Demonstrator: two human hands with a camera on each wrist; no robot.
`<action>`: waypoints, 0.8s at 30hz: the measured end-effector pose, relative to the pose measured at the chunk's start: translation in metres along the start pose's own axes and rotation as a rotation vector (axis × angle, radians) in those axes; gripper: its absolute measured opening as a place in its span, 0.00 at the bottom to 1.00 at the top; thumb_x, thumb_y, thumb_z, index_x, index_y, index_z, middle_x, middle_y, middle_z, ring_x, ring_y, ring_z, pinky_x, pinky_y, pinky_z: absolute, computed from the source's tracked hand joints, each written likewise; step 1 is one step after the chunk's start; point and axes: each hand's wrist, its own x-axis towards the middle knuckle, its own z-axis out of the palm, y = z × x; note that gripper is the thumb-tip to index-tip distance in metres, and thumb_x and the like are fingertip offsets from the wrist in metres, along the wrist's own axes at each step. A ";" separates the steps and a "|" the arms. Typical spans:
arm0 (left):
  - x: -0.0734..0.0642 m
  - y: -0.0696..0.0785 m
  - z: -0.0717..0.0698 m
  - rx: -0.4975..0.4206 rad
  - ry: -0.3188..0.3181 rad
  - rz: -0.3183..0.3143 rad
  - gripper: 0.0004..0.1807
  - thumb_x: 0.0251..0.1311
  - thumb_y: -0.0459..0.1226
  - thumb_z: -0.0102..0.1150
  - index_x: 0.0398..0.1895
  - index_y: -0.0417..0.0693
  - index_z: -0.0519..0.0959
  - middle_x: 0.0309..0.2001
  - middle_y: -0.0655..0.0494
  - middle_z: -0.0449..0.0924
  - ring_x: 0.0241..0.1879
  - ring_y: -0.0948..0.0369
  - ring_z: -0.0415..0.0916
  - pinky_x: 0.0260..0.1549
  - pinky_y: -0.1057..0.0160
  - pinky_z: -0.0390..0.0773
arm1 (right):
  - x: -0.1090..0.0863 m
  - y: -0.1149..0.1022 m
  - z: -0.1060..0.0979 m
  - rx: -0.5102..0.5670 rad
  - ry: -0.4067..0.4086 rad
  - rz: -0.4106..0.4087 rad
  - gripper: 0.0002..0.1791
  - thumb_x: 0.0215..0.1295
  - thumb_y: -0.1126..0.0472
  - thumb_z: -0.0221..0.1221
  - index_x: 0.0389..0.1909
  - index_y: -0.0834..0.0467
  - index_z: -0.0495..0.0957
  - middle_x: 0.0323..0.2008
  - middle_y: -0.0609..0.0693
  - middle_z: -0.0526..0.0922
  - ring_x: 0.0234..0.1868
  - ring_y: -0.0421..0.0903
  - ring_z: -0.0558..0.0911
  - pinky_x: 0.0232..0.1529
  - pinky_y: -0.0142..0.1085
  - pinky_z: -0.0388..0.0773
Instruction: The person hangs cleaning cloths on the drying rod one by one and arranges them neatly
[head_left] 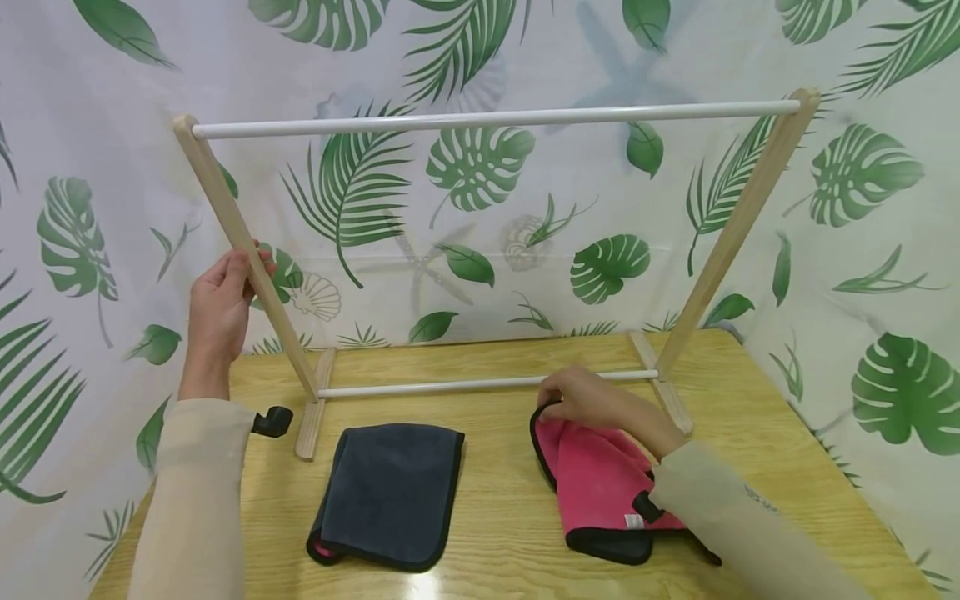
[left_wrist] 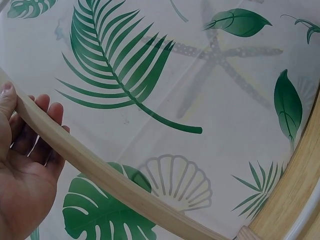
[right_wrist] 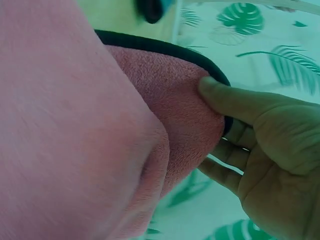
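Observation:
A wooden rack (head_left: 720, 225) with white rods stands on the table, and my left hand (head_left: 222, 304) holds its left post (head_left: 219, 196) between thumb and fingers. In the left wrist view the thumb lies on the near side of the post, with the fingers (left_wrist: 52, 117) behind it. My right hand (head_left: 581, 400) pinches the black-edged corner of a pink towel (head_left: 600, 483), lifting that corner while the rest drapes on the table. The right wrist view shows the thumb on the towel's pink face (right_wrist: 170, 95), the fingers behind. A folded dark grey towel (head_left: 393, 492) lies left of the pink one.
The wooden table (head_left: 502, 533) runs under the rack and both towels. Behind it hangs a white cloth (head_left: 480, 75) printed with green leaves. The upper white rod (head_left: 495, 118) spans the posts; the lower rod (head_left: 435, 387) sits close above the tabletop.

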 end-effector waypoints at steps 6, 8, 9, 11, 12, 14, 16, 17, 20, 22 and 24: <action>0.001 -0.002 0.000 -0.038 -0.003 -0.004 0.25 0.72 0.48 0.55 0.61 0.38 0.80 0.50 0.52 0.81 0.52 0.59 0.81 0.58 0.68 0.75 | -0.014 -0.015 -0.034 -0.024 0.068 -0.023 0.05 0.65 0.62 0.71 0.31 0.51 0.86 0.29 0.38 0.83 0.30 0.36 0.77 0.33 0.34 0.76; 0.001 -0.002 -0.001 -0.042 -0.003 -0.006 0.25 0.72 0.47 0.55 0.61 0.38 0.79 0.49 0.52 0.81 0.52 0.59 0.81 0.58 0.68 0.75 | -0.018 -0.021 -0.045 -0.031 0.103 -0.041 0.04 0.66 0.61 0.70 0.32 0.51 0.86 0.30 0.37 0.84 0.31 0.36 0.78 0.33 0.34 0.76; 0.001 -0.002 -0.001 -0.044 -0.004 -0.006 0.25 0.72 0.47 0.55 0.61 0.38 0.79 0.49 0.52 0.81 0.53 0.58 0.81 0.58 0.68 0.75 | -0.020 -0.024 -0.050 -0.032 0.126 -0.054 0.03 0.66 0.61 0.71 0.32 0.52 0.86 0.30 0.37 0.84 0.31 0.37 0.78 0.33 0.35 0.77; 0.001 -0.002 -0.001 -0.047 -0.005 -0.006 0.25 0.72 0.47 0.55 0.61 0.38 0.79 0.49 0.52 0.81 0.53 0.58 0.81 0.58 0.68 0.75 | -0.022 -0.029 -0.060 -0.036 0.182 -0.094 0.03 0.64 0.63 0.72 0.33 0.53 0.87 0.30 0.38 0.85 0.32 0.37 0.80 0.34 0.34 0.78; 0.000 -0.002 -0.001 -0.046 -0.006 -0.004 0.25 0.72 0.47 0.55 0.61 0.38 0.79 0.49 0.52 0.81 0.53 0.58 0.81 0.58 0.68 0.75 | -0.023 -0.032 -0.065 -0.037 0.210 -0.115 0.03 0.63 0.64 0.72 0.33 0.54 0.87 0.30 0.38 0.85 0.32 0.37 0.81 0.35 0.34 0.79; 0.000 -0.001 -0.001 -0.048 -0.007 -0.001 0.24 0.72 0.47 0.55 0.60 0.38 0.79 0.49 0.52 0.81 0.53 0.57 0.81 0.58 0.68 0.75 | -0.025 -0.038 -0.076 -0.022 0.256 -0.155 0.05 0.61 0.69 0.72 0.33 0.56 0.88 0.31 0.39 0.86 0.33 0.37 0.82 0.36 0.33 0.80; 0.000 -0.001 0.000 -0.052 -0.009 0.002 0.24 0.72 0.47 0.55 0.60 0.38 0.79 0.50 0.51 0.81 0.52 0.58 0.80 0.58 0.68 0.75 | -0.026 -0.045 -0.087 0.003 0.293 -0.175 0.07 0.61 0.72 0.71 0.34 0.56 0.88 0.32 0.41 0.87 0.34 0.37 0.83 0.36 0.31 0.80; 0.000 0.000 0.000 -0.051 -0.008 0.002 0.25 0.72 0.47 0.55 0.60 0.37 0.79 0.50 0.51 0.81 0.52 0.58 0.81 0.58 0.68 0.75 | -0.027 -0.049 -0.092 0.013 0.309 -0.184 0.08 0.60 0.73 0.71 0.34 0.56 0.88 0.32 0.43 0.87 0.33 0.37 0.83 0.35 0.30 0.80; 0.000 0.000 0.001 -0.054 -0.009 0.000 0.25 0.72 0.47 0.55 0.61 0.37 0.79 0.51 0.50 0.81 0.52 0.58 0.80 0.59 0.67 0.75 | -0.030 -0.060 -0.109 0.049 0.346 -0.181 0.09 0.62 0.74 0.70 0.36 0.57 0.89 0.34 0.47 0.89 0.33 0.37 0.83 0.34 0.27 0.78; 0.000 0.001 0.001 -0.046 -0.009 -0.003 0.25 0.71 0.47 0.55 0.61 0.38 0.79 0.51 0.50 0.80 0.54 0.57 0.80 0.60 0.67 0.74 | -0.031 -0.068 -0.119 0.059 0.365 -0.174 0.07 0.63 0.72 0.69 0.37 0.58 0.89 0.35 0.49 0.89 0.33 0.37 0.83 0.34 0.27 0.79; 0.000 0.000 0.001 -0.042 -0.009 -0.005 0.25 0.71 0.47 0.55 0.61 0.38 0.80 0.51 0.50 0.80 0.54 0.57 0.80 0.60 0.67 0.74 | -0.030 -0.074 -0.128 0.066 0.383 -0.166 0.06 0.65 0.71 0.69 0.39 0.59 0.89 0.36 0.50 0.89 0.34 0.37 0.84 0.35 0.26 0.79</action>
